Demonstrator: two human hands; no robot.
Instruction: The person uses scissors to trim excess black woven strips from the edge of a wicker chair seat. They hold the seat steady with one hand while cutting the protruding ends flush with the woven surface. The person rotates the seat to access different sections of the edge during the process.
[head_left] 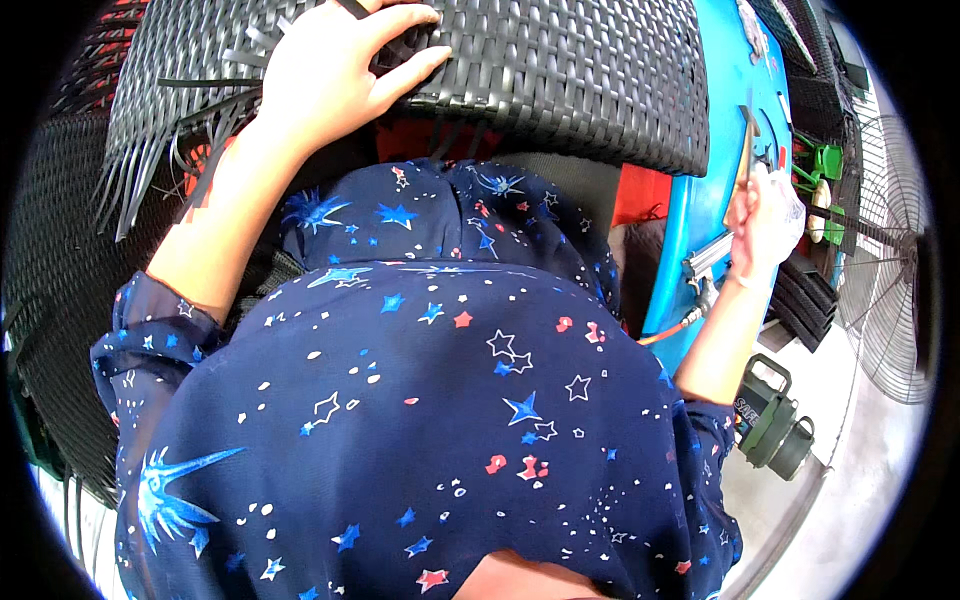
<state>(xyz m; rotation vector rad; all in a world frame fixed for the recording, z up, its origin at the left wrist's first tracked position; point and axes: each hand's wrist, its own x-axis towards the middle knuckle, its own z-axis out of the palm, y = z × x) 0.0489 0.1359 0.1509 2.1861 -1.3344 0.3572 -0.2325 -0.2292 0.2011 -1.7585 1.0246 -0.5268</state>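
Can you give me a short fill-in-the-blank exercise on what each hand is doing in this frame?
1. The left hand lies flat on the black woven ____ panel.
2. The right hand holds a wooden-handled hammer over the ____ table.
3. A metal wire-guard ____ stands at the far right.

Missing words: wicker; blue; fan

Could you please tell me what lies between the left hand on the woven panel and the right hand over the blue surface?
In the head view, woven panel spans from left hand toward right hand, then blue surface.

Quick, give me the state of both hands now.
Left hand: open, fingers spread flat on the black woven wicker piece.
Right hand: closed on a hammer.
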